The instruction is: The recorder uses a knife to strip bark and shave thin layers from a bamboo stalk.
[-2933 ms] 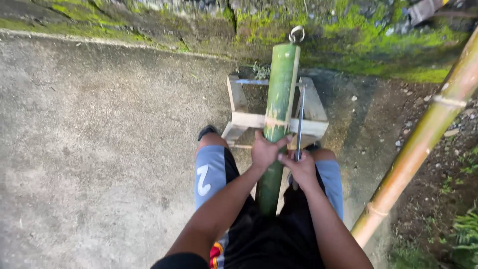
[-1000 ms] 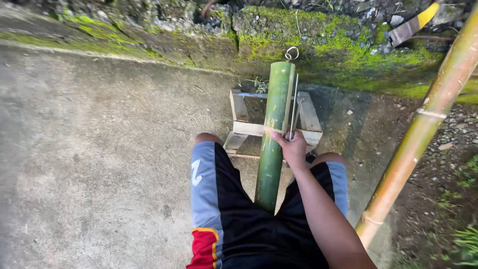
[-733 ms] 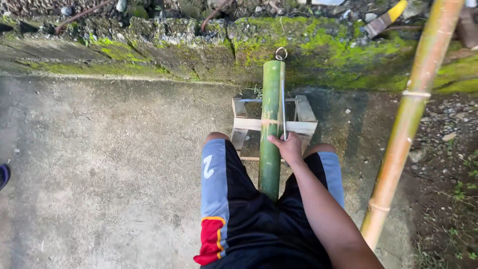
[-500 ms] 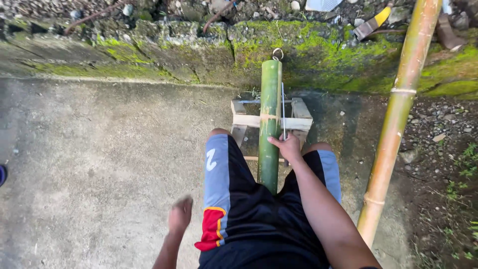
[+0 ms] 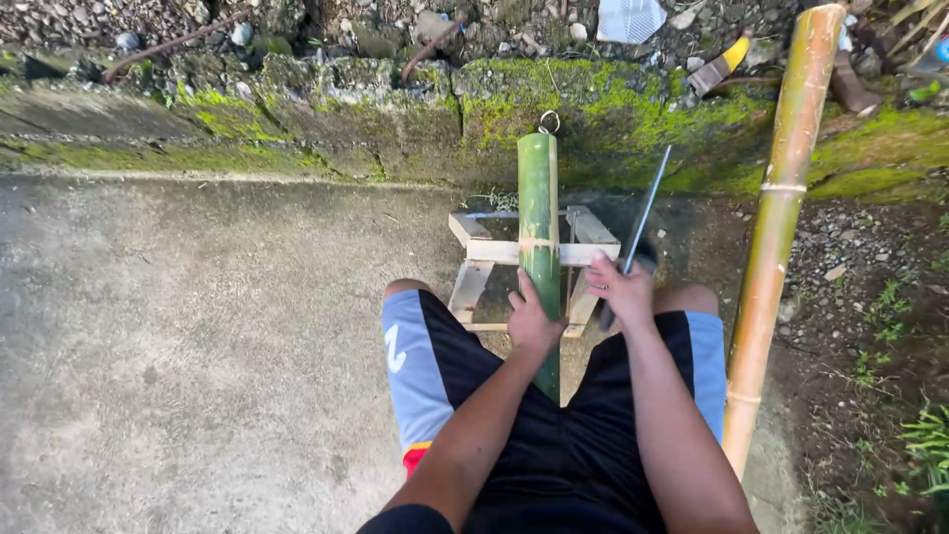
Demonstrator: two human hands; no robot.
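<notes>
A green bamboo pole (image 5: 538, 213) lies lengthwise across a small wooden frame (image 5: 583, 235) and runs back between my knees. My left hand (image 5: 532, 318) rests on the pole's near part, fingers closed around it. My right hand (image 5: 619, 291) holds the dark handle of a long thin blade (image 5: 647, 210), which points up and away to the right of the pole, clear of it. A metal ring (image 5: 549, 123) shows at the pole's far end.
A mossy concrete kerb (image 5: 326, 119) runs across the back with stones and litter beyond. A longer yellow-green bamboo pole (image 5: 779, 218) leans along the right. Concrete floor (image 5: 178, 336) spreads to the left; dirt and weeds lie at the right.
My left hand came back from my left side onto the green pole. My right hand lifted the blade off the pole and swung it out to the right.
</notes>
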